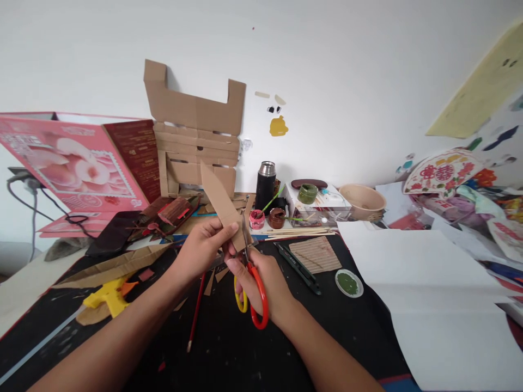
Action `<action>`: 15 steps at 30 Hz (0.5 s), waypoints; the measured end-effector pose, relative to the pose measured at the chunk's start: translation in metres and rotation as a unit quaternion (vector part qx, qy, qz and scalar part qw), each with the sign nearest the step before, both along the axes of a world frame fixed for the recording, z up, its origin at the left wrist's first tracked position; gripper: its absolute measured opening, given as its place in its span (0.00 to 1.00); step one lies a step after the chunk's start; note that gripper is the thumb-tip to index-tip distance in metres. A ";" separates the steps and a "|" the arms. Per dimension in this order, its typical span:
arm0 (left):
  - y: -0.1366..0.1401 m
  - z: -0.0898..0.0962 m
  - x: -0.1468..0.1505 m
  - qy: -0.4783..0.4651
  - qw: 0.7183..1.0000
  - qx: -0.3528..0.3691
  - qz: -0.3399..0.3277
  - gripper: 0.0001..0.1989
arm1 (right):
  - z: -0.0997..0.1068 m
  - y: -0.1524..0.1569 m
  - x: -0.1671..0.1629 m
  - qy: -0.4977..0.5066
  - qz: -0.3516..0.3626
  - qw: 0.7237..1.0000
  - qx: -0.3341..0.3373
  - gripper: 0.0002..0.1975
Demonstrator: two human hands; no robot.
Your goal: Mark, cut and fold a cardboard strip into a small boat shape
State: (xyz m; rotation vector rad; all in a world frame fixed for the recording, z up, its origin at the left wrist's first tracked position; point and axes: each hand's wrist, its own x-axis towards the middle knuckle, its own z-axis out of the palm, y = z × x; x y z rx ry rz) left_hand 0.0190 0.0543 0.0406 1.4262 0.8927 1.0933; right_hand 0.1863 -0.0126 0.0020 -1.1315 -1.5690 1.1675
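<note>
Nearest me on the black worktop (229, 362), a red pencil (197, 316) lies a little left of centre, and white paper (449, 332) covers the right side. A yellow glue gun (108, 296) lies over on the left.

Just beyond the pencil, above the worktop, I have the fingers of my right hand (261, 275) closed around the red and yellow handles of the scissors (260, 307). Their blades point away from me, at the lower right part of a pointed cardboard piece (219, 197); I cannot tell how far apart the blades are. The fingers of my left hand (203, 245) are pinched together on that piece, thumb on top, and its tip slants up and away to the left. Small cardboard scraps (210, 283) lie below my hands.

To the right, a round lid (349, 283) with green paint sits near a square of ribbed cardboard (314, 254), with dark pens (298, 268) beside it. Further off are thin wooden sticks (302, 233), then 2 small paint jars, 1 pink (257, 219) and 1 brown (277, 218). Behind them a black flask (265, 185) stands upright. A beige bowl (363, 200) is further right. At the back, a large cut cardboard sheet (196, 106) stands at the white wall (347, 81), just beside a pink box (81, 163).
</note>
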 end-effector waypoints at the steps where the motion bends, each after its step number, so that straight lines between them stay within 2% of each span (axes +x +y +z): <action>1: 0.000 -0.001 0.000 0.001 1.000 0.000 -0.001 0.23 | 0.000 0.000 0.000 -0.010 -0.006 1.000 0.007 0.21; 15: -0.003 -0.002 0.005 -0.006 0.999 -0.045 0.021 0.24 | -0.005 -0.003 -0.003 -0.002 -0.022 1.000 -0.007 0.22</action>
